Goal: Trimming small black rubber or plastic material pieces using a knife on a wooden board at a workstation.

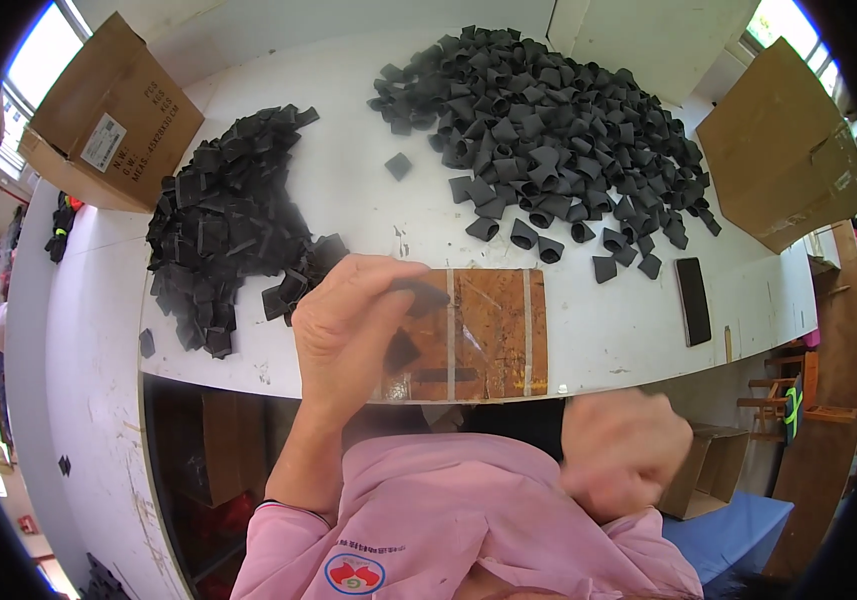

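Dark piece, hand-held

A matt, blurred dark piece (422,297) is pinched by the left hand (340,325) over the brown board's (508,335) left side, its long axis laid roughly left–right. The right hand (626,452) is blurred; its grip cannot be told.

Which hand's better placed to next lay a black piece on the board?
Likely the left hand: it's over the left side of the brown board, apparently pinching a black piece. The right hand, blurred, is off the table.
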Tool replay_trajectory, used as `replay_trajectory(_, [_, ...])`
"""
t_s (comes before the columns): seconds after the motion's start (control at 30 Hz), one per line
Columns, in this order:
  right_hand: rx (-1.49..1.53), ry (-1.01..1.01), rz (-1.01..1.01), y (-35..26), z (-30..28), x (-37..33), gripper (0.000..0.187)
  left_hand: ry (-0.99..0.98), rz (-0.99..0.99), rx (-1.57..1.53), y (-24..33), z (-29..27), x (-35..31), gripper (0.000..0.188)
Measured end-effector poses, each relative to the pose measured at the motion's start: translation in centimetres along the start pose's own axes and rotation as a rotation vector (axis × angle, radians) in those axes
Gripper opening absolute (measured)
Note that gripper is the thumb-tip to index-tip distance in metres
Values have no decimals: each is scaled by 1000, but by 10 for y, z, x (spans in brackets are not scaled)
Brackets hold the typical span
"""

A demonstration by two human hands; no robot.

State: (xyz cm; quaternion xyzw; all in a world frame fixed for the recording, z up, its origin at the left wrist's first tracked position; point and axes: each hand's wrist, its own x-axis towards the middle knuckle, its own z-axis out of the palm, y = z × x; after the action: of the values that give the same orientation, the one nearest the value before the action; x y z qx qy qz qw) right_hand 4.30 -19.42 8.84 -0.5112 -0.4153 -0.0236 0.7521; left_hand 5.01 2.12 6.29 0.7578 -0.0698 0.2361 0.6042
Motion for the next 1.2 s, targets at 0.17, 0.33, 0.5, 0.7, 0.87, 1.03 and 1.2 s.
replay_trajectory(0.17, [-731, 98, 189, 63, 19, 39, 28, -98, 71, 184, 4, 4, 1, 17])
replay_trajectory(0.33, [-983, -112, -35, 81, 20, 45, 14, -60, 47, 149, 0, 1, 1, 16])
replay_trajectory(0.5, [-904, -88, -92, 93, 20, 39, 17, -52, -2, 113, -2, 1, -6, 14])
replay_trajectory(0.7, [-972, -130, -66, 97, 18, 43, 13, 66, 82, 183, -23, 7, -9, 9])
replay_trajectory(0.87, [-117, 280, 480, 81, -28, 75, 29, 109, -267, 449, -67, 12, -54, 32])
replay_trajectory(1.03, [-399, 232, 661, 107, -13, -12, 29, -78, -214, 907, -120, 15, -82, 28])
replay_trajectory(1.2, [-663, -36, 651, 116, 16, -59, 27, -128, -619, 314, -106, 11, -74, 9])
